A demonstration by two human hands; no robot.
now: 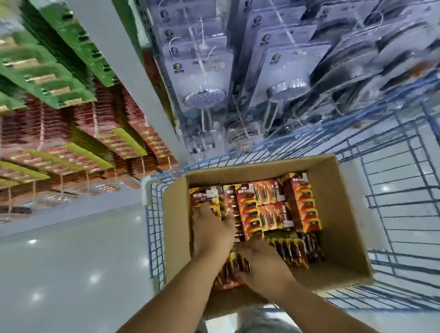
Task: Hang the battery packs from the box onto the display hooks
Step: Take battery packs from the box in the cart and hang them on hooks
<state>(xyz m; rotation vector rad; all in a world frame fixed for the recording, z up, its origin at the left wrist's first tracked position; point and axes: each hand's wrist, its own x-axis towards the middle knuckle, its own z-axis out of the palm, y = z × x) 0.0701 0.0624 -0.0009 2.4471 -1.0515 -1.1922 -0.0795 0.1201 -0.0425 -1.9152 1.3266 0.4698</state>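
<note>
An open cardboard box [339,212] sits in a blue wire cart and holds several red and yellow battery packs [270,208]. Both my hands reach into the box's left side. My left hand [211,230] lies on the packs at the left wall, fingers spread and dipping between them. My right hand [261,266] is lower, its fingers curled round a bundle of battery packs [229,272] near the front wall. Display hooks [61,136] at the left carry rows of red and green hanging packs.
The blue wire cart [404,203] surrounds the box, with open basket space to the right. Behind it hang packaged shower heads [205,98] on a pegboard. A grey post [122,57] divides the two displays. Glossy floor [65,272] lies at the lower left.
</note>
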